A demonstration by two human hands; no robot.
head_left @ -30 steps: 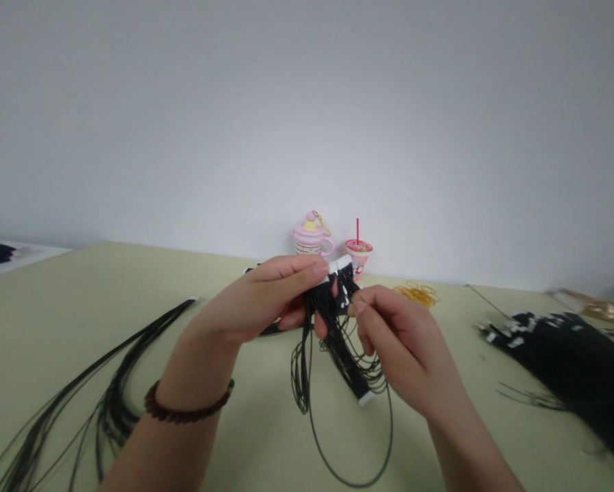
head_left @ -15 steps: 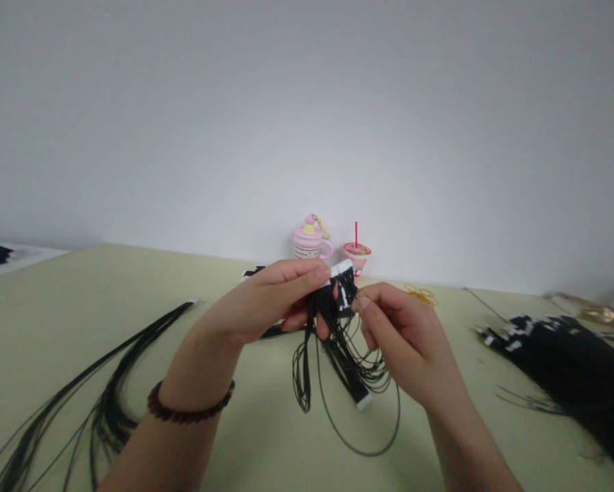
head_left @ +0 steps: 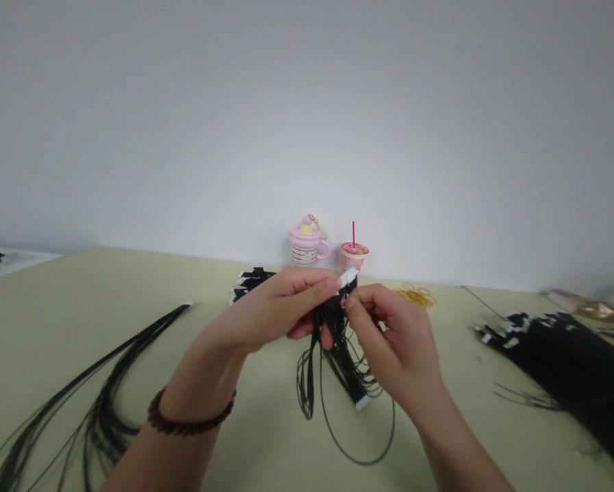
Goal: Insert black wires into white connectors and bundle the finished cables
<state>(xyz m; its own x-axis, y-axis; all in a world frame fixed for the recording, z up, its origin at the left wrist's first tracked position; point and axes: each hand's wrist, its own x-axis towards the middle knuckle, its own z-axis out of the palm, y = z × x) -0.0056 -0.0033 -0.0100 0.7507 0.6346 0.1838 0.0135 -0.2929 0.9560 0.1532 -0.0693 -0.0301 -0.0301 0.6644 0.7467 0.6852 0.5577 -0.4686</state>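
Observation:
A white connector point(head_left: 348, 277) with many thin black wires is pinched in my left hand point(head_left: 281, 301), thumb on top and fingers beneath. From it a black wire bundle point(head_left: 337, 342) hangs in loops above the table, and a second white connector point(head_left: 362, 402) shows at its lower end. Close against the first connector, my right hand point(head_left: 396, 335) has thumb and forefinger pressed together where the wires enter; what it pinches looks like a thin black wire, though the tip is partly hidden. One long wire loop point(head_left: 358, 463) droops below both hands.
Loose black wires point(head_left: 127, 348) lie at left. A large pile of black cables point(head_left: 567, 355) with white ends sits at right, another cable stack point(head_left: 250, 281) behind my left hand. By the wall stand a pink cup point(head_left: 304, 249), a small strawed cup point(head_left: 354, 250) and yellow rubber bands point(head_left: 415, 295).
My right hand has moved left, closer to the connector and my left hand. The connector has tilted and shifted slightly right and down. Both hands keep their pinch.

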